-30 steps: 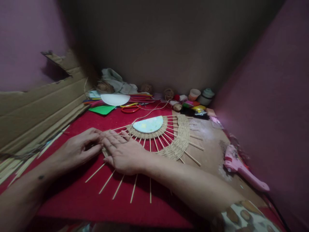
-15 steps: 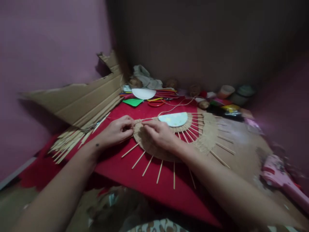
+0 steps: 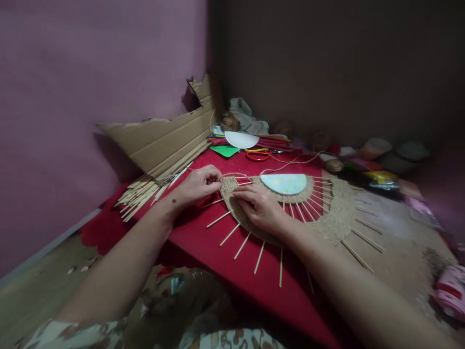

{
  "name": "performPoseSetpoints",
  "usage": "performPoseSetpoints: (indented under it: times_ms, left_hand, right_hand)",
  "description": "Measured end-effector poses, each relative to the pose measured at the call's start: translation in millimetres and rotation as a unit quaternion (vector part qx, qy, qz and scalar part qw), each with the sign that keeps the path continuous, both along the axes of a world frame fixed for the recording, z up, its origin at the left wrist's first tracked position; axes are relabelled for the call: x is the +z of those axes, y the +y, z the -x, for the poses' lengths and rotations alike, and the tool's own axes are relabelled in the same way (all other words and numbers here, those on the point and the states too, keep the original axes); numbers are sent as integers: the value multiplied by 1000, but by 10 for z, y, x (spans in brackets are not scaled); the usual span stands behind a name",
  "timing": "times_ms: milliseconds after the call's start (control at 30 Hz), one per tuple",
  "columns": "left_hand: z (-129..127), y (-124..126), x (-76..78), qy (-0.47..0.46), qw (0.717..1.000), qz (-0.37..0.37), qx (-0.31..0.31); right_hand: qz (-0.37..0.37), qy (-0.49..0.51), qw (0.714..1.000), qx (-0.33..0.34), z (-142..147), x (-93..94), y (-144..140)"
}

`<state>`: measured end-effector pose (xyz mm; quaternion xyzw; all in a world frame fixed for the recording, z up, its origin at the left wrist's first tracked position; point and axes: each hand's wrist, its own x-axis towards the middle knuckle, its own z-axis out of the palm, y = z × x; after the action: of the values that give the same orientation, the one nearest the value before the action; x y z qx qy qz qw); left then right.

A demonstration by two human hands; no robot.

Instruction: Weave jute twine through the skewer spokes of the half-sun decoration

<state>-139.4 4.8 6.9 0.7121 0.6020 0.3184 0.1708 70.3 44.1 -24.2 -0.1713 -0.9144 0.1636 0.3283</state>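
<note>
A half-round weaving of tan jute twine on thin wooden sticks lies before me, with its wide woven band (image 3: 336, 211) curving round a pale blue half-disc (image 3: 285, 183). My left hand (image 3: 201, 184) is closed in a pinch at the band's left end, where a strand of jute twine (image 3: 234, 174) loops away to the right. Stretched across the band's left part is my right hand (image 3: 259, 206), its fingers extended and touching the weave. Its palm side is hidden. Bare stick ends (image 3: 259, 257) stick out below the band.
Loose wooden sticks (image 3: 140, 194) lie left beside a torn cardboard sheet (image 3: 170, 140). Behind the weaving are red-handled scissors (image 3: 257, 156), a white half-disc (image 3: 241, 140), green paper (image 3: 224, 151) and a twine ball (image 3: 230, 122). A pink tool (image 3: 450, 291) rests at the right. Red cloth (image 3: 283, 300) covers the table.
The view has turned left, so everything sits further right. My right hand has drawn back from the band's end, and its fingers now rest on the weave. A loop of twine shows beside my left hand.
</note>
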Motion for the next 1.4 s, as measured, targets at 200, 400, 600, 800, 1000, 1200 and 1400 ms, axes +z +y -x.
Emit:
performPoseSetpoints:
  times_ms: [200,400,600,800,1000,1200,1400]
  left_hand:
    - [57,-19,31,-23,992,47,112]
    - [107,-29,7,11,989,52,135]
    - [109,-45,1,64,986,56,140]
    - [106,-88,-15,83,982,59,156]
    - [119,-95,-37,87,972,75,204]
    - [186,-209,-100,69,961,92,252]
    - [216,-286,-99,3,960,124,252]
  right_hand:
    - [-23,-25,999,10,5,24,-27]
    - [-18,-118,992,-36,90,181,22]
    - [-37,-245,967,-66,343,403,47]
    - [-107,-320,938,-83,668,390,38]
    - [-140,-342,926,-71,820,313,48]
    - [-152,-351,920,-81,796,301,3]
    - [-164,-340,922,-84,769,278,-15]
